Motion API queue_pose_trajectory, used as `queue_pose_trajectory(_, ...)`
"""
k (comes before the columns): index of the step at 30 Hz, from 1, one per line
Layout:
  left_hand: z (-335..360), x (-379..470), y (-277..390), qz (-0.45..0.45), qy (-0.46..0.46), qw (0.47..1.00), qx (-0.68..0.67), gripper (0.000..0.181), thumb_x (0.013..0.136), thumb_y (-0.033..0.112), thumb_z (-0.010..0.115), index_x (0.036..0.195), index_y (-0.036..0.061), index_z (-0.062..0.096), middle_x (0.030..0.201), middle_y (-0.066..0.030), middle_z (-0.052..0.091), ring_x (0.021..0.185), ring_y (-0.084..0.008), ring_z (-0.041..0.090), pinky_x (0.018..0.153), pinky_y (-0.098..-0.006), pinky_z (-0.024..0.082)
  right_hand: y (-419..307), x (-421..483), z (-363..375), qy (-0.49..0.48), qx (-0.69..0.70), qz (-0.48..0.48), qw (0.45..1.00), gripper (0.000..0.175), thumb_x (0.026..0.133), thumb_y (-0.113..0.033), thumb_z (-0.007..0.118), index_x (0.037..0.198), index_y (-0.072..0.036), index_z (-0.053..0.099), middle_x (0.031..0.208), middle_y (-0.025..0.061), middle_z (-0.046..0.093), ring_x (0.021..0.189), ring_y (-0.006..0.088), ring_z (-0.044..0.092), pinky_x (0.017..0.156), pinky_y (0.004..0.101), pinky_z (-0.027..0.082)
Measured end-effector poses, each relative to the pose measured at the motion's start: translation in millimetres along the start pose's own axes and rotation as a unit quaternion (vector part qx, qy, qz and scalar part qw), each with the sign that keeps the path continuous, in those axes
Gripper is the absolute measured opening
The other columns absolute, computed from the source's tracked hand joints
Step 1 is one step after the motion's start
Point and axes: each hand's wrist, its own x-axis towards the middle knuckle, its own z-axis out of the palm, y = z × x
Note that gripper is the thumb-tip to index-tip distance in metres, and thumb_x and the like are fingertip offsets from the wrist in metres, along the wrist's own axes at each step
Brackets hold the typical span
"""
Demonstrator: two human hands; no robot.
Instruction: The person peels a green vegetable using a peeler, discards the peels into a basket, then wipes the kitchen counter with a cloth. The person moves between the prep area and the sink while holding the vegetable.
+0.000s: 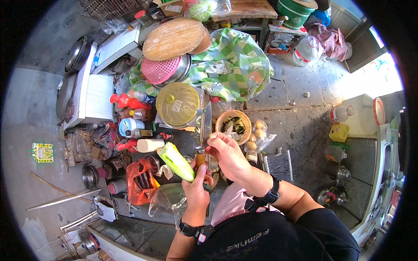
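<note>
My left hand point(197, 187) is closed around a pale green peeled vegetable point(176, 160) and the wooden handle of a kitchen knife point(206, 125), whose broad blade points away from me. Close beside the base of the blade, my right hand point(227, 152) has its thumb and fingertips pinched together. Whether something small is between them cannot be seen. Just beyond this hand stands an orange basket point(247, 121) with dark green peelings in it. A clear bag of round yellowish-brown produce point(259, 132) lies to its right.
A yellow mesh dome cover point(178, 104) stands ahead, with a pink colander point(160, 70) and a round wooden board point(173, 39) beyond. Bottles and a white-and-blue tub point(130, 126) crowd the left. An orange plastic bag point(139, 182) holds dark produce near my left hand.
</note>
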Motion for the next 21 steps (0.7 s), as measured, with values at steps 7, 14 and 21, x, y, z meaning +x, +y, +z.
queue_pose_trajectory(7, 2.6, -4.1, -0.2, 0.007, -0.008, 1.000, 0.016, 0.038, 0.094, 0.015, 0.065, 0.128, -0.0001, 0.057, 0.098, -0.0046, 0.062, 0.074, -0.0101, 0.055, 0.051, -0.0229, 0.044, -1.0, -1.9, -3.4, -0.015, 0.015, 0.001, 1.000, 0.006, 0.094, -0.017, 0.062, 0.095, -0.011, 0.061, 0.091, -0.0029, 0.061, 0.082, 0.0090, 0.057, 0.080, 0.0260, 0.045)
queue_pose_trajectory(14, -0.2, -7.5, -1.4, -0.006, 0.006, 1.000, 0.001, 0.040, 0.093, 0.008, 0.064, 0.130, -0.0026, 0.055, 0.100, -0.0063, 0.064, 0.073, -0.0108, 0.056, 0.051, -0.0244, 0.045, -0.8, -5.5, 0.1, -0.024, -0.002, 0.001, 1.000, 0.007, 0.094, -0.019, 0.062, 0.095, -0.012, 0.061, 0.091, -0.0036, 0.062, 0.084, 0.0086, 0.056, 0.080, 0.0266, 0.043)
queue_pose_trajectory(21, -1.9, -9.4, -1.5, 0.012, 0.002, 1.000, 0.011, 0.039, 0.094, 0.010, 0.065, 0.129, -0.0023, 0.056, 0.101, -0.0065, 0.065, 0.073, -0.0107, 0.056, 0.052, -0.0242, 0.045, -1.1, -7.7, 0.3, -0.069, 0.015, -0.003, 0.997, 0.004, 0.092, -0.011, 0.063, 0.091, -0.012, 0.059, 0.087, -0.0019, 0.062, 0.083, 0.0093, 0.057, 0.080, 0.0269, 0.044)
